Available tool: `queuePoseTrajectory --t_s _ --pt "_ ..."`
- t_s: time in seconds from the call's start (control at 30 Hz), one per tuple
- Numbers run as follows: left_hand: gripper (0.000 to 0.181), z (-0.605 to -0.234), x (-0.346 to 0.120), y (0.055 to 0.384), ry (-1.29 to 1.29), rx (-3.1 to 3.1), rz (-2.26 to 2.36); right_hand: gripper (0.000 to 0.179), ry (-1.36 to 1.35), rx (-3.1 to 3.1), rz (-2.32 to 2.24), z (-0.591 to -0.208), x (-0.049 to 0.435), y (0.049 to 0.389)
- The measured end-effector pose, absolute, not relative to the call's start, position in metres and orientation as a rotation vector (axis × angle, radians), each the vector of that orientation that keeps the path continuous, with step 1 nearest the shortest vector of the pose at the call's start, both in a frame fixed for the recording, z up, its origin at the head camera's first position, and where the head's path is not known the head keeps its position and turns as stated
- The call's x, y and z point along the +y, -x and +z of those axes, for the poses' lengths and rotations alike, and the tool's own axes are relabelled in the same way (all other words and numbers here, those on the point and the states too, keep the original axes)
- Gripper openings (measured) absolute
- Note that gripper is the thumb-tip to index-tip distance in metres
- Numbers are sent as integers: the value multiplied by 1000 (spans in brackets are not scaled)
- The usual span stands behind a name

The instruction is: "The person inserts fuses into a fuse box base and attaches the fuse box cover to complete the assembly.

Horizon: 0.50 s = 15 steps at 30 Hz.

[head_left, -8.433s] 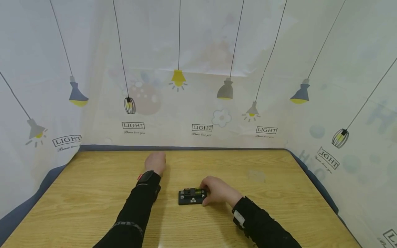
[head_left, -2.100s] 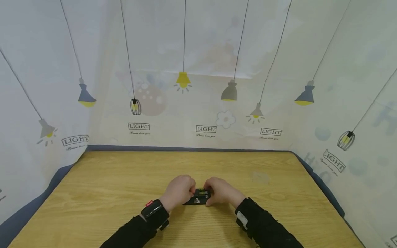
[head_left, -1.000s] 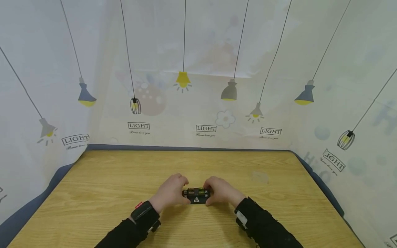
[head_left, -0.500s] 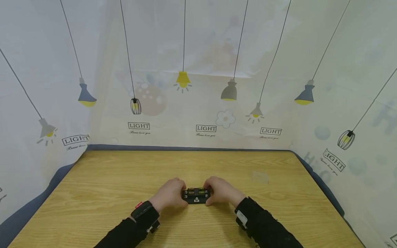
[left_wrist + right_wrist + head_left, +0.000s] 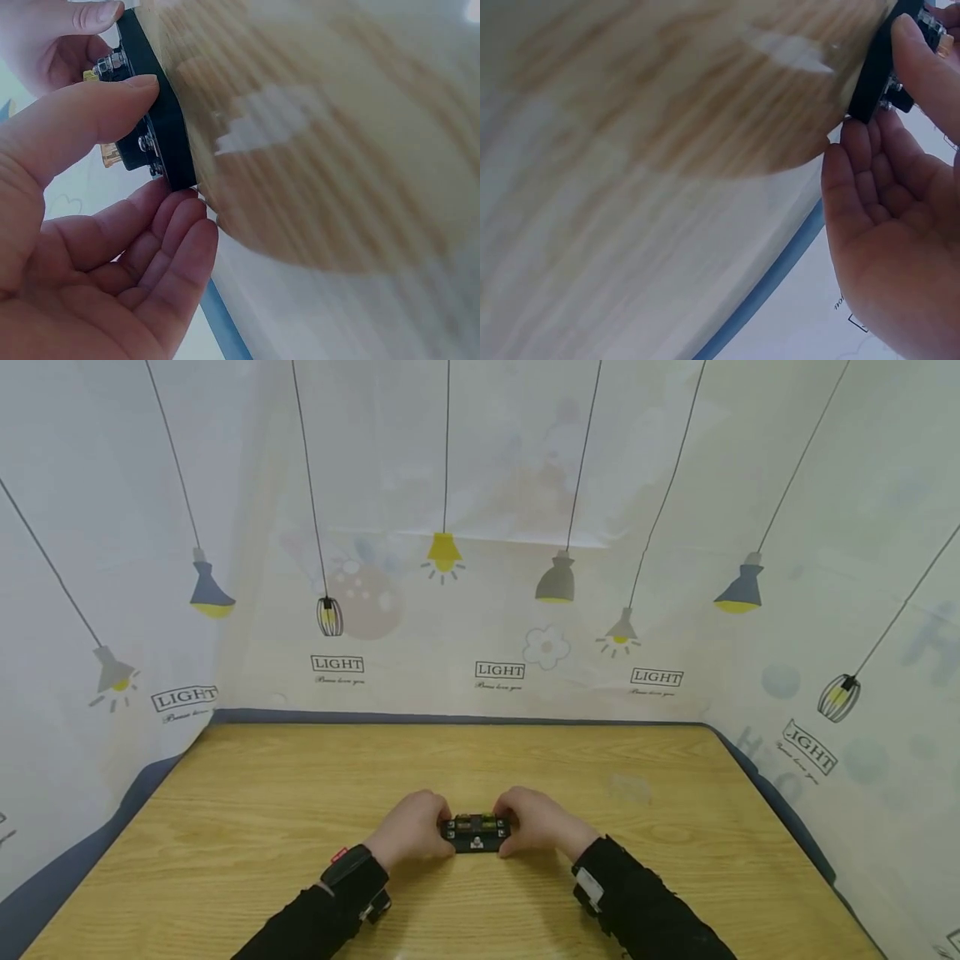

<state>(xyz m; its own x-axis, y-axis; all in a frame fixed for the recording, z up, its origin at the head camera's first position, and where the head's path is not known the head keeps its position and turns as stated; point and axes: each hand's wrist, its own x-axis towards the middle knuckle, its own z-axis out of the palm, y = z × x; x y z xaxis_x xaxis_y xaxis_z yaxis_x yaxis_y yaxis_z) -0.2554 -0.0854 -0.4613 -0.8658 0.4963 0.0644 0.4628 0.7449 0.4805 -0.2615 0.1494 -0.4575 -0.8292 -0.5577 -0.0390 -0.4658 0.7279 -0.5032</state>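
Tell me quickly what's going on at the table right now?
A person in black sleeves holds a small black block flat on the wooden table, one hand at each end. The left hand grips its left end, thumb on top and fingers against the edge. The right hand grips the right end the same way. The block's top shows small screws and amber and yellow inserts. Behind the table hangs a curtain printed with lamps.

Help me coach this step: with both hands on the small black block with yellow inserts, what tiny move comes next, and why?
Probably press a thumb down on a yellow insert. The left hand and right hand already pinch the small black rectangular block by its ends, flat on the wooden table, so it looks steadied.
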Motion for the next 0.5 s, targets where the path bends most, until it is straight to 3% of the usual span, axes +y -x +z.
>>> queuePoseTrajectory --t_s 0.5 --pt "37 -461 -85 254 -771 2886 767 55 796 2656 -922 -457 168 256"
